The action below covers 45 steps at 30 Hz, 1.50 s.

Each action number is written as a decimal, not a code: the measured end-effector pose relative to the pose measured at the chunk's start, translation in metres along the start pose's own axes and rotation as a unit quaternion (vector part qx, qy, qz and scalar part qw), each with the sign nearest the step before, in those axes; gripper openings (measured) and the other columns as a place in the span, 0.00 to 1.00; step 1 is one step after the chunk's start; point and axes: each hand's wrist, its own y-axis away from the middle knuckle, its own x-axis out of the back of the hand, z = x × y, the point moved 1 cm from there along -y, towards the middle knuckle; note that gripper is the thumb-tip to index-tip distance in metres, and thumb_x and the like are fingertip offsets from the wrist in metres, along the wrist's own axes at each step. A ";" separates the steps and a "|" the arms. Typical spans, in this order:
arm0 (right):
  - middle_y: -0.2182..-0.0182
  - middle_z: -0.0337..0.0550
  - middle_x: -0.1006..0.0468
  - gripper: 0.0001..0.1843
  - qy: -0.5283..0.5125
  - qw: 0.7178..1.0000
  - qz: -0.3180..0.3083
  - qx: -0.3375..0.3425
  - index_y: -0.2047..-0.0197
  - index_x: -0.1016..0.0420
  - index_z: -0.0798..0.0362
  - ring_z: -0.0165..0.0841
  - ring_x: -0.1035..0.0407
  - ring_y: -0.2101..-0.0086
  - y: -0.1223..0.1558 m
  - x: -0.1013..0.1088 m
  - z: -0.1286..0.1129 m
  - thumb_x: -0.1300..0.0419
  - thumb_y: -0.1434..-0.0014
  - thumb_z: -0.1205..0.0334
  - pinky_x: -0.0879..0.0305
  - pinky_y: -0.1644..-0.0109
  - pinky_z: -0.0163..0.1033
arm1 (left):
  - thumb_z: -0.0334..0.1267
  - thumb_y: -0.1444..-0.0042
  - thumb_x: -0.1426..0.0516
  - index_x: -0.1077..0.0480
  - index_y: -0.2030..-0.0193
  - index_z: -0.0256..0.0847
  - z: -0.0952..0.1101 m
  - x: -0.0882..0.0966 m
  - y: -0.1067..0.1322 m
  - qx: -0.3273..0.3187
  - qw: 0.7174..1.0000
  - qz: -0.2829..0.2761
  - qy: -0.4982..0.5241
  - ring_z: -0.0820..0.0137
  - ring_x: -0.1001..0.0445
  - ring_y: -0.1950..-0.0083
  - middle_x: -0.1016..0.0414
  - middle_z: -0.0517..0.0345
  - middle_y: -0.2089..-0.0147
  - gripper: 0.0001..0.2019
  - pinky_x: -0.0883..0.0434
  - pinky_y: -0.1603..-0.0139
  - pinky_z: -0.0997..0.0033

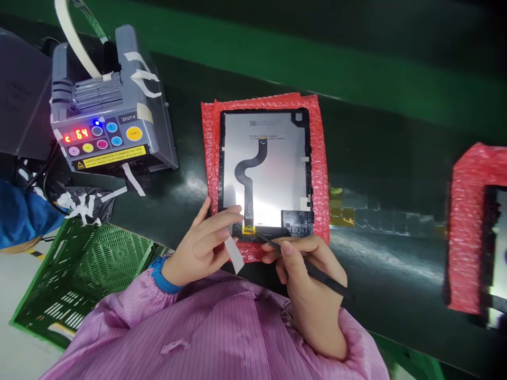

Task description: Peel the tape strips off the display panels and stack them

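From the head view, the left hand is pinching a white tape strip between thumb and fingers, just beside the yellow connector tab on the display panel; the right hand is gripping a black stylus, tip pressing beside that tab; the strip is hanging free, so taping looks unfinished.

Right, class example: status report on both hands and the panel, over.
Left hand pinching white tape strip. Right hand gripping black stylus, tip at yellow connector. Tablet panel flat on red bubble wrap. Nothing obstructing.
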 end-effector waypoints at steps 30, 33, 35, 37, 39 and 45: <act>0.71 0.41 0.16 0.13 -0.003 1.000 0.010 0.029 0.69 0.30 0.51 0.26 0.31 0.83 0.000 -0.010 -0.007 0.33 0.36 0.58 0.39 0.82 0.31 | 0.26 0.36 0.42 0.35 0.52 0.41 -0.003 -0.001 0.003 0.000 1.000 -0.014 -0.020 0.58 0.29 0.33 0.22 0.51 0.48 0.09 0.47 0.25 0.38; 0.71 0.41 0.16 0.13 0.007 0.999 0.012 0.030 0.69 0.29 0.51 0.26 0.32 0.82 0.001 -0.009 -0.007 0.33 0.36 0.58 0.36 0.79 0.32 | 0.26 0.37 0.42 0.35 0.54 0.40 -0.003 -0.001 0.003 -0.003 1.000 -0.014 -0.023 0.59 0.29 0.33 0.22 0.51 0.48 0.09 0.47 0.25 0.38; 0.70 0.41 0.16 0.12 0.016 0.999 0.012 0.029 0.69 0.29 0.51 0.27 0.30 0.81 0.002 -0.009 -0.007 0.32 0.37 0.58 0.32 0.76 0.33 | 0.25 0.37 0.41 0.37 0.54 0.42 -0.002 -0.001 0.002 -0.005 1.000 -0.009 -0.024 0.59 0.29 0.33 0.22 0.52 0.48 0.11 0.45 0.26 0.36; 0.70 0.41 0.15 0.12 0.025 0.999 0.011 0.028 0.69 0.28 0.51 0.27 0.30 0.81 0.002 -0.008 -0.007 0.32 0.37 0.59 0.30 0.74 0.33 | 0.25 0.37 0.42 0.39 0.53 0.44 -0.002 -0.001 0.001 -0.007 1.000 -0.003 -0.019 0.59 0.28 0.34 0.22 0.54 0.48 0.12 0.44 0.27 0.34; 0.70 0.40 0.15 0.12 0.032 0.999 0.009 0.029 0.69 0.28 0.51 0.26 0.31 0.82 0.003 -0.007 -0.006 0.33 0.36 0.60 0.32 0.76 0.32 | 0.25 0.36 0.42 0.40 0.53 0.45 -0.002 -0.002 0.001 -0.008 1.000 0.003 -0.013 0.59 0.28 0.34 0.22 0.55 0.47 0.13 0.44 0.28 0.33; 0.72 0.37 0.17 0.09 0.044 0.998 -0.002 0.043 0.67 0.27 0.51 0.25 0.31 0.82 0.003 -0.003 -0.001 0.34 0.35 0.64 0.34 0.78 0.31 | 0.24 0.36 0.43 0.42 0.52 0.46 -0.001 0.000 0.001 -0.012 1.000 -0.011 -0.026 0.59 0.29 0.33 0.21 0.57 0.48 0.15 0.45 0.28 0.28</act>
